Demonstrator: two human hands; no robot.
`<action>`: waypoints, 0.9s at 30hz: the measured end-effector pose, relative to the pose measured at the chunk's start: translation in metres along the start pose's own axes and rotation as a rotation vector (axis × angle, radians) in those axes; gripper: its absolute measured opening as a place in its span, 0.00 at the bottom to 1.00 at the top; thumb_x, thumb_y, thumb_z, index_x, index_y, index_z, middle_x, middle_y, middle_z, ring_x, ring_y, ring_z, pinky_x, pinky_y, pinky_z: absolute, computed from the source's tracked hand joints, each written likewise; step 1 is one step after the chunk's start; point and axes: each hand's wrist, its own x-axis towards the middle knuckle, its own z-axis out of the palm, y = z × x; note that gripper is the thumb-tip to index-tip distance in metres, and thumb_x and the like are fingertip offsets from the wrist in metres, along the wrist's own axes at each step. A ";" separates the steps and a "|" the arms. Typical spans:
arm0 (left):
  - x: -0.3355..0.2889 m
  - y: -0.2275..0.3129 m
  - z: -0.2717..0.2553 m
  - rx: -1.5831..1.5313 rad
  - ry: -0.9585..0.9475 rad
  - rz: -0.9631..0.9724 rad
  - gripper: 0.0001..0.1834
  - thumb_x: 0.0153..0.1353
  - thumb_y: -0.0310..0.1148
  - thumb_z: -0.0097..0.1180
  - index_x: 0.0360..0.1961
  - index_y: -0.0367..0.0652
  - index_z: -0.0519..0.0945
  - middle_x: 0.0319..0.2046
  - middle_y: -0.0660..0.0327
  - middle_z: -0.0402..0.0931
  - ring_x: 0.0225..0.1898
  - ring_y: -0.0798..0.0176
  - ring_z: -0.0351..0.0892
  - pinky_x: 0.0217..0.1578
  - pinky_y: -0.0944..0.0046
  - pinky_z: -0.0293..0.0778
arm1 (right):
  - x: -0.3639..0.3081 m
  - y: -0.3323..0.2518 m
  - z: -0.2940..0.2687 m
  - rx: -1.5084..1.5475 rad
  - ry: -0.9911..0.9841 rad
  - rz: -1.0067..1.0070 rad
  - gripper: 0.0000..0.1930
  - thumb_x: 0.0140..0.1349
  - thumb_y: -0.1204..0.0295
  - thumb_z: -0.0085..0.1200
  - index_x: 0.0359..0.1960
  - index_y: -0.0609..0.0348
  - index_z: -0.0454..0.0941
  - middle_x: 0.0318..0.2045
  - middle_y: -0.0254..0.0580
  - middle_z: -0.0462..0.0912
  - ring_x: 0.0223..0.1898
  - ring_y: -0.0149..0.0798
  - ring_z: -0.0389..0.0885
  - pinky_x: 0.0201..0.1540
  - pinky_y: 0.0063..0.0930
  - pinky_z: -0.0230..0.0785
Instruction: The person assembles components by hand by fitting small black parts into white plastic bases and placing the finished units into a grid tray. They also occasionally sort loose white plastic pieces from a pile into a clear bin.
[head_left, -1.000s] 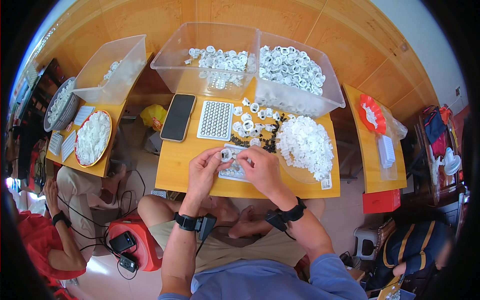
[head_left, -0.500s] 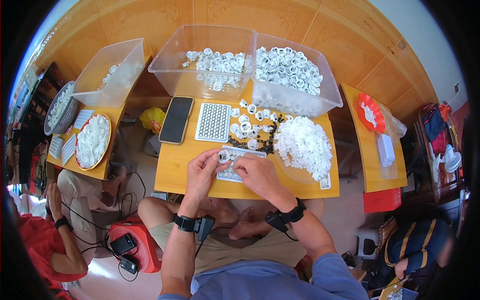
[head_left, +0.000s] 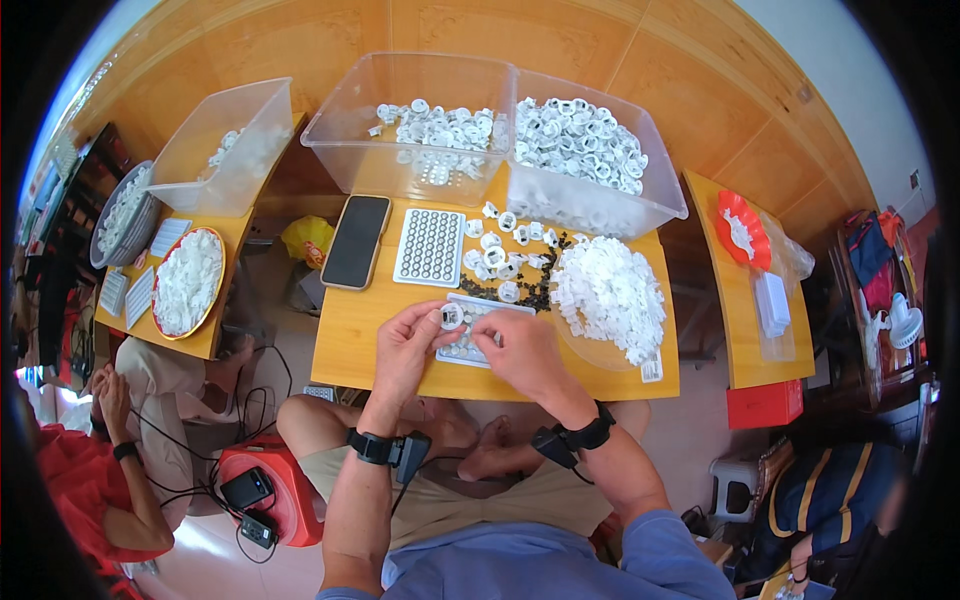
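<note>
My left hand (head_left: 405,348) pinches a small round white plastic housing (head_left: 452,316) between thumb and fingers, above the near edge of the table. Close beside it, my right hand (head_left: 522,348) has thumb and fingertips pressed together; whatever they hold is too small or hidden to make out. Both hands are over a white tray (head_left: 490,300) of small round pieces, which they partly cover. Just beyond the tray lie small black parts (head_left: 483,291) and several loose white housings (head_left: 494,256). To the right is a heap of small white plastic pieces (head_left: 610,295).
Behind stand two clear bins (head_left: 345,160) (head_left: 600,205) of white housings. A phone (head_left: 356,242) and a second tray (head_left: 428,281) lie left of centre. Side tables carry a basket of white pieces (head_left: 187,280) and a red dish (head_left: 728,212). A person in red (head_left: 90,480) sits at left.
The white housing in my left hand has turned slightly and shows a rounder face. My right hand stays close to it, fingers still pinched. The whole view has shifted a little.
</note>
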 end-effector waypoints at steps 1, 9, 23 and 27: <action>0.000 0.000 0.000 -0.003 -0.002 -0.001 0.15 0.73 0.28 0.51 0.54 0.29 0.77 0.48 0.49 0.82 0.44 0.57 0.86 0.48 0.64 0.84 | 0.001 -0.001 0.000 0.010 0.016 -0.020 0.03 0.59 0.73 0.58 0.32 0.56 0.83 0.28 0.43 0.83 0.30 0.49 0.84 0.32 0.41 0.74; 0.000 0.001 0.000 -0.006 -0.019 0.013 0.15 0.74 0.28 0.50 0.55 0.28 0.77 0.49 0.51 0.81 0.46 0.63 0.84 0.48 0.66 0.84 | 0.015 -0.003 0.014 -0.056 0.331 -0.429 0.06 0.54 0.79 0.63 0.33 0.58 0.83 0.29 0.40 0.85 0.25 0.42 0.84 0.26 0.30 0.75; 0.000 -0.004 -0.003 -0.037 -0.026 0.009 0.15 0.74 0.27 0.50 0.55 0.29 0.77 0.48 0.52 0.81 0.45 0.65 0.84 0.48 0.67 0.84 | 0.016 0.002 0.023 -0.233 0.385 -0.572 0.07 0.52 0.79 0.62 0.32 0.57 0.80 0.29 0.36 0.82 0.26 0.40 0.83 0.27 0.32 0.74; 0.000 -0.005 -0.004 -0.010 -0.010 0.020 0.15 0.74 0.27 0.50 0.55 0.28 0.76 0.48 0.52 0.81 0.45 0.65 0.84 0.48 0.68 0.84 | 0.017 0.002 0.023 -0.205 0.368 -0.561 0.04 0.53 0.78 0.59 0.31 0.58 0.79 0.29 0.36 0.81 0.26 0.39 0.83 0.27 0.31 0.74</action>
